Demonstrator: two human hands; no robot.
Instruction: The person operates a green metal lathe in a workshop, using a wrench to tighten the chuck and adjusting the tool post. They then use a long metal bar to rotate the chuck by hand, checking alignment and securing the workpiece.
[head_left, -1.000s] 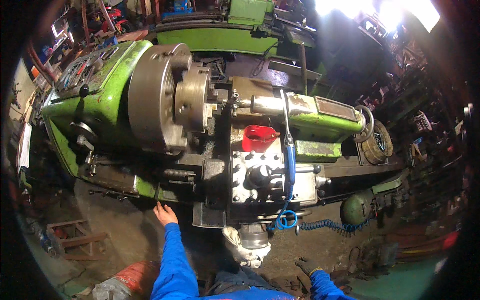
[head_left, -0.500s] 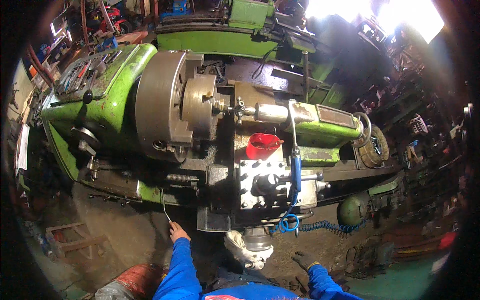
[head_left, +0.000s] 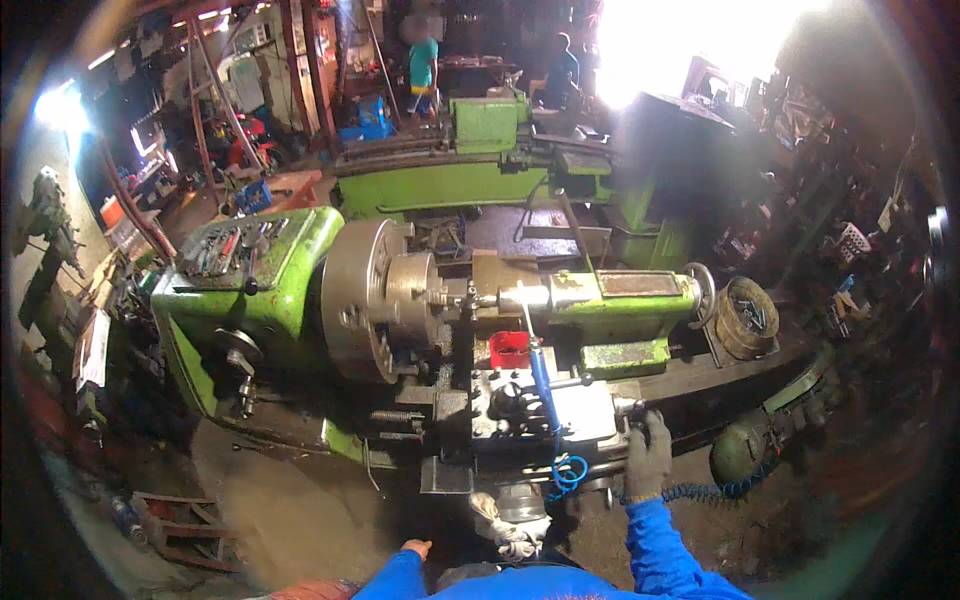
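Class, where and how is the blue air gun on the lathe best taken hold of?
Probably by its blue handle, from above on the person's near side: that thicker part lies with one end toward the person, while the thin metal nozzle points away. The gloved right hand is the nearer one.

The gloved right grip (head_left: 648,455) is at the green lathe (head_left: 275,285).

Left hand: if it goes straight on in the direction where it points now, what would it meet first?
The left hand would probably meet the white cloth first, though the depth between them is unclear.
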